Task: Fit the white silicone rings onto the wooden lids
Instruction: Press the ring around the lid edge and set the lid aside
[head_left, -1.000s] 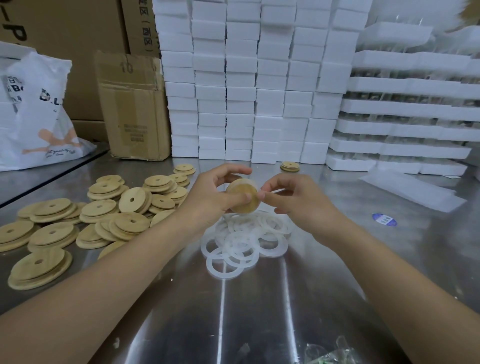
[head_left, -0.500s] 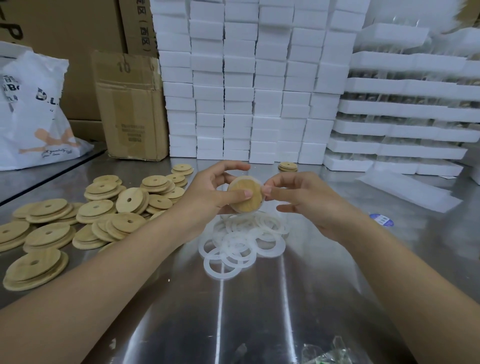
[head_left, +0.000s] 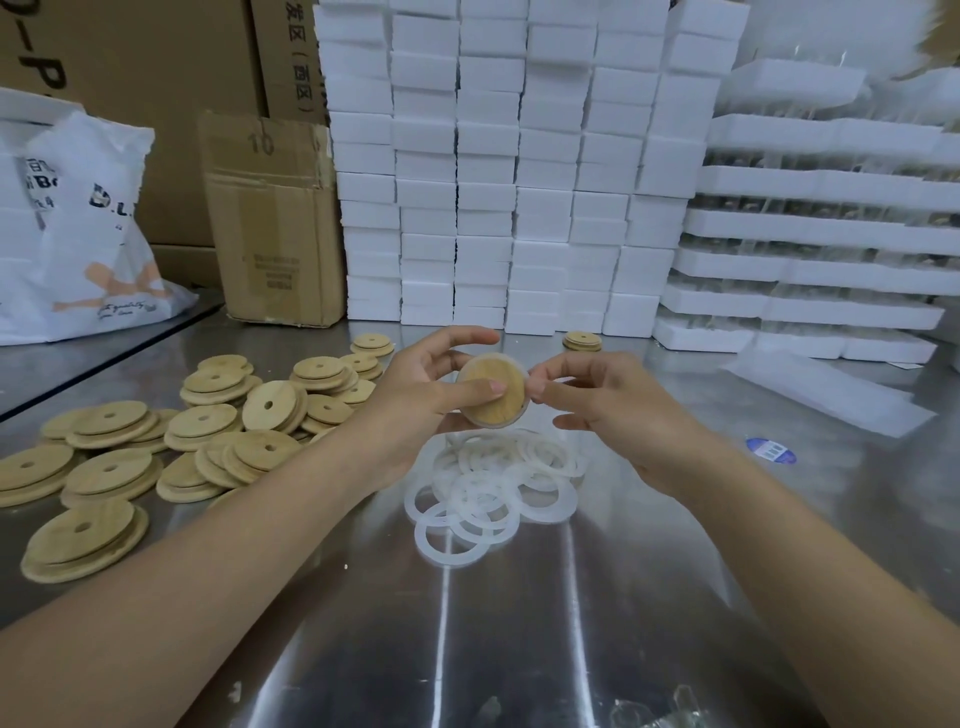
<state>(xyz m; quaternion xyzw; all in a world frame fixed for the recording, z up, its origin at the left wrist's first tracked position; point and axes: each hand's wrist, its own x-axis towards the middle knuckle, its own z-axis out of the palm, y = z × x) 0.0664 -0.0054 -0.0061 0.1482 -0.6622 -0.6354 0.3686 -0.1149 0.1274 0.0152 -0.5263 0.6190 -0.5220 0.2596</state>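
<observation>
While the left hand (head_left: 415, 400) grips a round wooden lid (head_left: 501, 410) in the air above the shiny metal table (head_left: 519, 623), thumb pressed across its face and fingers curled behind it, the right hand (head_left: 608, 415) pinches the lid's right edge between thumb and forefinger, its other fingers loosely curled below. A thin white silicone ring (head_left: 493, 425) shows along the lid's lower rim; whether it sits fully all the way round I cannot tell. The lid is tilted with its flat face toward the camera. Directly beneath both hands, a heap of loose white silicone rings (head_left: 488, 493) lies overlapping on the table. To the left, a spread of tan wooden lids with centre holes (head_left: 208, 431) lies in low, leaning stacks. A small stack of wooden lids (head_left: 582, 341) sits apart at the back, just in front of a wall of white foam blocks (head_left: 519, 182). Left of the blocks stands a worn brown cardboard box (head_left: 270, 218), and farther left a printed white plastic bag (head_left: 78, 234). A blue oval sticker (head_left: 770, 450) lies on the table to the right.
</observation>
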